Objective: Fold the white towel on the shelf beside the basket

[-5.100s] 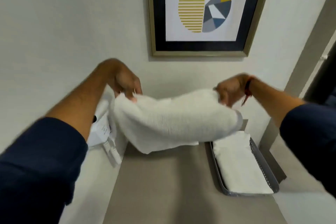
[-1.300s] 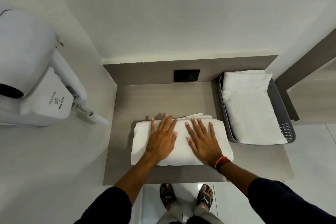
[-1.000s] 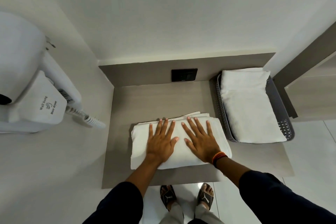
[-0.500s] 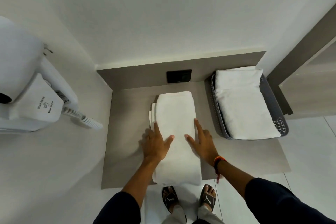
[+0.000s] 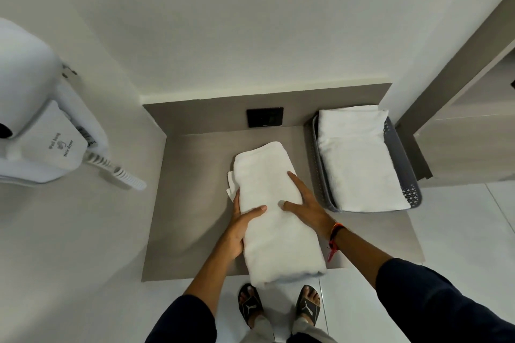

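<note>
The white towel (image 5: 274, 211) lies folded into a long strip on the grey shelf (image 5: 192, 203), running front to back, its near end hanging slightly over the shelf's front edge. My left hand (image 5: 240, 227) clasps the towel's left edge, thumb on top and fingers under the side. My right hand (image 5: 306, 206) rests along the towel's right edge, thumb on top and fingers stretched forward. Right of the towel stands the grey basket (image 5: 401, 175), close to its side.
A second folded white towel (image 5: 359, 164) fills the basket. A black wall socket (image 5: 264, 117) sits in the shelf's back panel. A white wall-hung hair dryer (image 5: 41, 131) with a coiled cord juts out at the left. My sandalled feet show below the shelf edge.
The towel, earlier lying crosswise under my flat palms, has turned lengthwise. Since half a second ago my hands have closed in onto its two long edges and it has shifted slightly right.
</note>
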